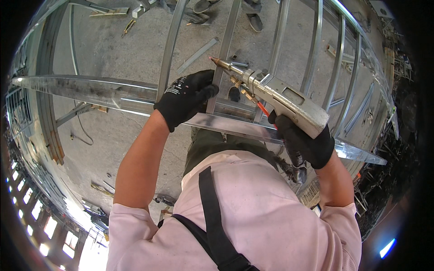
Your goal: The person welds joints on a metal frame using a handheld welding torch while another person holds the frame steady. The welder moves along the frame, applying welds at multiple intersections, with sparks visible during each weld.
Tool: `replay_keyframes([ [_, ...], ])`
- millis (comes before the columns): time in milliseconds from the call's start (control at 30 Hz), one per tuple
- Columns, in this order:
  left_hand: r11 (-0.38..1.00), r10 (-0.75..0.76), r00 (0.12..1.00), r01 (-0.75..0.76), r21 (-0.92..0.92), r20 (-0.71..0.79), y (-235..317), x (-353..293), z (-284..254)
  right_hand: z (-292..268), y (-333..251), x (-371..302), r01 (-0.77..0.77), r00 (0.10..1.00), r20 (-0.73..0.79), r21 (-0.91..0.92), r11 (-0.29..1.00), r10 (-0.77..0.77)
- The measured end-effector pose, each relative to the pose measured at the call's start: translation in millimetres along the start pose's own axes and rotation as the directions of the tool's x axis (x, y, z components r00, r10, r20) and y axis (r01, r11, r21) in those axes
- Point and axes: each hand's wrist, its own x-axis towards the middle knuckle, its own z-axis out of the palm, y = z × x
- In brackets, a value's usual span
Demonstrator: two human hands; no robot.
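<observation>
My right hand [307, 144], in a black glove, is wrapped round the grip of a silver handheld welding gun [296, 105]. The gun points up and left. Its copper-coloured nozzle [221, 63] reaches an upright bar [228, 34] of a shiny metal frame, and a small reddish glow shows at the tip. My left hand [187, 97], gloved in black too, is closed at that same bar just below the nozzle, its thumb against the bar's near face. Part of its fingers is hidden. The frame's long lower rail [226, 124] runs across in front of my body.
More parallel bars [312, 45] of the frame stretch to the right. A loose flat strip [197, 56] lies on the concrete floor beyond. Another person's shoes [255, 22] are at the far side. Long steel beams [49, 90] stand at the left, and a thin cable [86, 137] lies nearby.
</observation>
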Motion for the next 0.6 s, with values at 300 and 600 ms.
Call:
replay_keyframes([
  [300, 0.991, -0.080, 0.997, 0.082, -0.108, 0.017, -7.0, 0.3, -8.4, 5.7, -2.5, 9.3, 0.008, 1.000, 0.024, 0.012, 1.000, -0.008],
  [600, 0.999, -0.026, 1.000, 0.026, -0.037, 0.000, -9.2, 0.4, -12.4, 11.3, -1.9, 10.7, 0.141, 0.990, -0.007, -0.023, 0.990, -0.141],
])
